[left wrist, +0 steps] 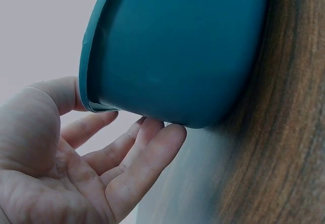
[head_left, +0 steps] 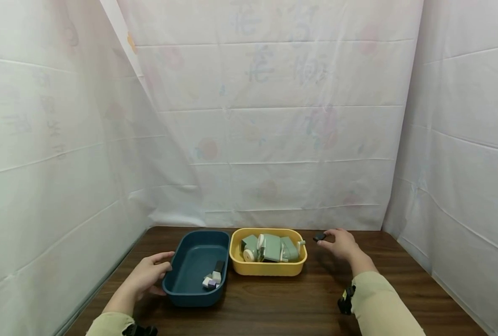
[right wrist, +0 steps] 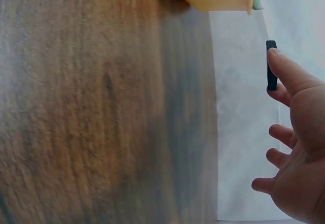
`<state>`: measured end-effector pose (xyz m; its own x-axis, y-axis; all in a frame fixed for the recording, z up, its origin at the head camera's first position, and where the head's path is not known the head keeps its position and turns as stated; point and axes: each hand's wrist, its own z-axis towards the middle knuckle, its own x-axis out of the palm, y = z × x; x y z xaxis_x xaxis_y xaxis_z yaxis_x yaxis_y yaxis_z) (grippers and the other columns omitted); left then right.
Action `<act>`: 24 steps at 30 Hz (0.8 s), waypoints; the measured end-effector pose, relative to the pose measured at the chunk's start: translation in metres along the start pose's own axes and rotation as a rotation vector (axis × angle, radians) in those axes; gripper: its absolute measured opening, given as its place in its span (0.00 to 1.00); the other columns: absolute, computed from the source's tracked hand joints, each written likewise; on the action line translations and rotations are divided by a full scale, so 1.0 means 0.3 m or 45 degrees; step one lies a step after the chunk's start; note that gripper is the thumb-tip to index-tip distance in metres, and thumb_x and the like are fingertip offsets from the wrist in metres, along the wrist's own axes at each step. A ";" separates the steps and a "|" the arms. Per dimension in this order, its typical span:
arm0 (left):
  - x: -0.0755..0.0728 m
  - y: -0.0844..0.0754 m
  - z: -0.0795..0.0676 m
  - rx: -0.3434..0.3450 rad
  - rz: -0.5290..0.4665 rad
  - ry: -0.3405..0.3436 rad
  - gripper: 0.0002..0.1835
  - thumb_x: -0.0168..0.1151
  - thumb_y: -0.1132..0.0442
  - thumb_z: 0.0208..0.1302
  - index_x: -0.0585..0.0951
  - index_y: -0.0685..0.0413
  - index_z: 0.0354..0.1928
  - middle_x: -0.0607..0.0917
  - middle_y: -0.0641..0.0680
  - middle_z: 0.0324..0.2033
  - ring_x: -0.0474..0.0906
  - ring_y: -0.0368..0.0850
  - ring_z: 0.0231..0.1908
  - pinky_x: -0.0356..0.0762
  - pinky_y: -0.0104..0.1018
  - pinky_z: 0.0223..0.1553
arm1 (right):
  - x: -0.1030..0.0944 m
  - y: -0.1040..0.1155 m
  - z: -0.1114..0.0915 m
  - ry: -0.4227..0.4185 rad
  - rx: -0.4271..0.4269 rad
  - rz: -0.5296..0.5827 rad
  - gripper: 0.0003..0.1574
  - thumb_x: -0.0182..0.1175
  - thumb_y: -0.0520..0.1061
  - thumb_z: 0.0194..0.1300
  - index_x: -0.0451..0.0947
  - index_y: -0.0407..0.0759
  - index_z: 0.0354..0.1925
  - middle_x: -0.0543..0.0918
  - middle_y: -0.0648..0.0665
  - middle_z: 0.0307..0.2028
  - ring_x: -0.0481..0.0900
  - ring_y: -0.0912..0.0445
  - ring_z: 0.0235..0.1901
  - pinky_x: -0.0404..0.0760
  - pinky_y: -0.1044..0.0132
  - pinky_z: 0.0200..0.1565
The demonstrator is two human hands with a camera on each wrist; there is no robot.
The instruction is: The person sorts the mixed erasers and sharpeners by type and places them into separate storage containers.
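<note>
My left hand [head_left: 146, 275] holds the left side of a blue bin [head_left: 190, 301], its thumb at the rim and its other fingers along the outer wall. Inside lie several small blocks [head_left: 212, 281], white, purple and black. My right hand [head_left: 343, 245] pinches a small flat black block [right wrist: 271, 65] between thumb and index finger, the other fingers apart from it. It is held just right of a yellow bin [head_left: 270, 269]. That bin holds several pale green pieces [head_left: 270, 246] with cream knobs, resembling crank pencil sharpeners.
Both bins stand side by side on a dark brown wooden table [head_left: 266, 303]. White printed sheeting [head_left: 274, 140] hangs behind the table and along both sides. A cream knob [head_left: 301, 242] sticks out over the yellow bin's right rim.
</note>
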<state>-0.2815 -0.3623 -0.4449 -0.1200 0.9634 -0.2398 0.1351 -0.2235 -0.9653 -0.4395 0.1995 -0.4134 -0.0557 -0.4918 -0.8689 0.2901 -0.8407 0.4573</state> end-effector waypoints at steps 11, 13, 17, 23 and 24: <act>0.001 -0.002 -0.001 0.002 0.012 -0.003 0.32 0.54 0.66 0.68 0.66 0.64 0.74 0.79 0.73 0.55 0.85 0.62 0.44 0.84 0.61 0.29 | -0.057 0.025 0.000 -0.046 -0.039 0.026 0.39 0.66 0.60 0.67 0.76 0.34 0.63 0.64 0.21 0.68 0.60 0.24 0.67 0.64 0.29 0.62; 0.001 -0.002 -0.002 0.004 0.010 -0.003 0.32 0.54 0.66 0.68 0.66 0.64 0.74 0.79 0.73 0.55 0.85 0.62 0.44 0.84 0.61 0.29 | -0.066 0.029 0.002 -0.055 -0.051 0.040 0.40 0.66 0.61 0.68 0.75 0.34 0.65 0.61 0.20 0.70 0.59 0.25 0.68 0.64 0.29 0.62; 0.001 -0.002 -0.004 0.007 0.010 -0.004 0.31 0.54 0.66 0.68 0.66 0.64 0.74 0.79 0.73 0.55 0.85 0.62 0.45 0.84 0.61 0.29 | -0.084 0.041 0.005 -0.082 -0.071 0.063 0.40 0.66 0.59 0.68 0.74 0.34 0.65 0.59 0.21 0.71 0.58 0.25 0.68 0.64 0.29 0.63; 0.002 -0.004 -0.005 0.009 0.010 -0.006 0.31 0.54 0.67 0.68 0.66 0.64 0.73 0.80 0.72 0.54 0.85 0.62 0.44 0.84 0.61 0.29 | -0.106 0.062 0.000 -0.124 -0.107 0.053 0.38 0.67 0.58 0.67 0.76 0.34 0.64 0.60 0.21 0.71 0.58 0.25 0.68 0.62 0.29 0.63; 0.002 -0.005 -0.004 0.009 0.011 -0.006 0.31 0.54 0.67 0.68 0.66 0.64 0.73 0.80 0.72 0.54 0.85 0.62 0.44 0.84 0.61 0.29 | -0.110 0.066 0.000 -0.127 -0.111 0.051 0.38 0.67 0.58 0.67 0.75 0.34 0.64 0.60 0.21 0.71 0.58 0.25 0.68 0.62 0.29 0.64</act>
<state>-0.2804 -0.3612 -0.4435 -0.1238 0.9606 -0.2490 0.1293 -0.2332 -0.9638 -0.4319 0.1991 -0.3758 -0.1360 -0.5486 -0.8249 0.3756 -0.7991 0.4695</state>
